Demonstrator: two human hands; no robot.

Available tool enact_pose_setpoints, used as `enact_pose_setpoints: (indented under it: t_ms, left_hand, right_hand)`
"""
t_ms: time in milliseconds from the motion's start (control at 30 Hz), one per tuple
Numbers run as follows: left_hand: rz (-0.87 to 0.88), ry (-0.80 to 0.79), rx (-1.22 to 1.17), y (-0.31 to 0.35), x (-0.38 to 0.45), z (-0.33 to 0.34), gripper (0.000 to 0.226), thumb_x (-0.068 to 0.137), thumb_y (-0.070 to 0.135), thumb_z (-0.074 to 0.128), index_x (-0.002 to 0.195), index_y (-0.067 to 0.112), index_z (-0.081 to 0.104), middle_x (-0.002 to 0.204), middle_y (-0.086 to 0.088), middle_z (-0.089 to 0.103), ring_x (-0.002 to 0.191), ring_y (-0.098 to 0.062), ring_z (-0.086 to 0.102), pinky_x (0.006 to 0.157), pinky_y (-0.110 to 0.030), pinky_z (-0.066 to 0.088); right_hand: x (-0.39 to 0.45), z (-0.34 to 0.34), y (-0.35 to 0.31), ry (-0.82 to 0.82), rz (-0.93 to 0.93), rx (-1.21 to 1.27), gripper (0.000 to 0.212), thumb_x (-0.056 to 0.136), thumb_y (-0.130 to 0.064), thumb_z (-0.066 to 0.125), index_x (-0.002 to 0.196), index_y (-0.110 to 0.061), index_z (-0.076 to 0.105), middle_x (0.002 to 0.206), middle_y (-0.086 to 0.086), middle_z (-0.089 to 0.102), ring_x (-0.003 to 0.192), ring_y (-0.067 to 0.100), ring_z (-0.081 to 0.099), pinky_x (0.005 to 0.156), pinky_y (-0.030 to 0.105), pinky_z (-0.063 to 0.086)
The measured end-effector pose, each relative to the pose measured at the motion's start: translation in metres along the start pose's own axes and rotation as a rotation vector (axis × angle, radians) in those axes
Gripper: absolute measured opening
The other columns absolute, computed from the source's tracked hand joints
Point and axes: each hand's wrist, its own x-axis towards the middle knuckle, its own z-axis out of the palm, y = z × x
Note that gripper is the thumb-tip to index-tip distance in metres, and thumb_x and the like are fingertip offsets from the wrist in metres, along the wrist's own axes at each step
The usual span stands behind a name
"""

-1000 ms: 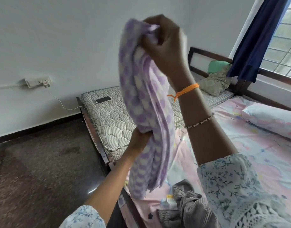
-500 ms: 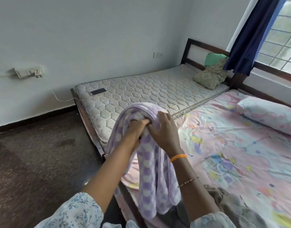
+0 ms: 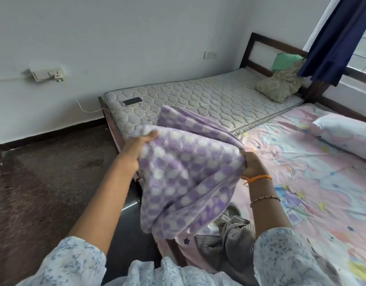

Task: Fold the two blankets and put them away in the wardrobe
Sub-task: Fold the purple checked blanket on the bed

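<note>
A purple and white checked blanket (image 3: 186, 172) is stretched in the air between my two hands, over the near corner of the bed. My left hand (image 3: 136, 147) grips its upper left edge. My right hand (image 3: 251, 165) clutches its right edge, bunched in the fist. The lower part of the blanket hangs down in folds. A grey blanket (image 3: 229, 234) lies crumpled on the pink patterned bed sheet (image 3: 314, 193) just below my right forearm. No wardrobe is in view.
A bare quilted mattress (image 3: 198, 100) stands along the far wall with a phone (image 3: 132, 101) charging on it and cushions (image 3: 279, 87) at its head. A pillow (image 3: 343, 133) lies on the near bed. Dark floor (image 3: 43, 182) spreads to the left. Blue curtain (image 3: 335, 38) hangs at right.
The blanket was held high in a bunch, then brought down with both hands together. Now my hands have moved apart, spreading it sideways.
</note>
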Motion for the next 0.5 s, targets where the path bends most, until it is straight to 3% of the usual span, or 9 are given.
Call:
enact_pose_setpoints:
  t_ms: [67, 100, 167, 233, 300, 400, 500]
  left_hand:
    - [-0.014, 0.026, 0.026, 0.003, 0.002, -0.012, 0.102, 0.030, 0.059, 0.085, 0.119, 0.015, 0.059, 0.120, -0.014, 0.063, 0.107, -0.035, 0.060, 0.098, -0.053, 0.044]
    - [-0.010, 0.029, 0.031, 0.004, 0.003, -0.015, 0.099, 0.034, 0.061, 0.083, 0.120, 0.018, 0.060, 0.121, -0.012, 0.062, 0.110, -0.034, 0.058, 0.100, -0.053, 0.042]
    - [0.007, -0.004, 0.016, 0.010, 0.001, -0.017, 0.068, 0.058, 0.060, 0.075, 0.113, 0.022, 0.062, 0.113, -0.007, 0.066, 0.105, -0.027, 0.060, 0.099, -0.045, 0.043]
    - [0.033, -0.043, 0.021, 0.018, -0.002, -0.017, 0.026, 0.080, 0.047, 0.064, 0.092, 0.024, 0.069, 0.082, 0.001, 0.073, 0.083, -0.017, 0.066, 0.087, -0.035, 0.049]
    - [0.091, -0.074, 0.038, 0.028, -0.006, -0.022, 0.027, 0.088, 0.039, 0.056, 0.072, 0.024, 0.072, 0.063, 0.009, 0.072, 0.066, -0.009, 0.068, 0.077, -0.031, 0.049]
    - [0.209, -0.194, -0.059, 0.028, -0.010, -0.039, 0.034, 0.086, 0.044, 0.051, 0.077, 0.022, 0.076, 0.077, 0.009, 0.075, 0.077, -0.006, 0.070, 0.078, -0.027, 0.054]
    - [0.184, -0.312, -0.080, 0.006, -0.014, -0.052, 0.024, 0.078, 0.038, 0.058, 0.084, 0.023, 0.076, 0.088, 0.007, 0.075, 0.086, -0.008, 0.069, 0.078, -0.026, 0.056]
  right_hand:
    - [0.009, -0.006, 0.008, -0.040, 0.068, -0.004, 0.022, 0.095, -0.017, 0.041, 0.085, -0.009, 0.059, 0.052, 0.005, 0.068, 0.047, 0.018, 0.065, 0.043, 0.027, 0.055]
    - [0.013, -0.006, 0.009, -0.051, 0.074, -0.018, 0.021, 0.094, -0.018, 0.043, 0.086, -0.009, 0.060, 0.055, 0.006, 0.069, 0.050, 0.020, 0.065, 0.045, 0.029, 0.056]
    - [0.016, -0.006, 0.008, -0.059, 0.062, -0.039, 0.016, 0.089, -0.022, 0.049, 0.088, -0.011, 0.061, 0.059, 0.006, 0.068, 0.058, 0.022, 0.064, 0.051, 0.029, 0.057]
    - [0.011, -0.008, -0.002, -0.111, 0.065, -0.053, 0.017, 0.086, -0.027, 0.055, 0.084, -0.013, 0.064, 0.061, 0.004, 0.070, 0.059, 0.019, 0.065, 0.056, 0.030, 0.058]
    - [-0.006, -0.008, -0.017, -0.219, 0.037, -0.065, 0.020, 0.085, -0.029, 0.059, 0.078, -0.013, 0.069, 0.063, 0.003, 0.072, 0.057, 0.016, 0.067, 0.058, 0.030, 0.058]
    - [-0.040, -0.014, -0.034, -0.373, -0.214, 0.003, 0.012, 0.074, -0.018, 0.066, 0.068, -0.013, 0.075, 0.066, 0.000, 0.074, 0.060, 0.010, 0.069, 0.056, 0.025, 0.058]
    - [-0.046, -0.023, -0.025, -0.438, -0.305, -0.036, 0.024, 0.086, -0.009, 0.052, 0.079, -0.012, 0.075, 0.077, 0.001, 0.076, 0.069, 0.013, 0.071, 0.061, 0.027, 0.059]
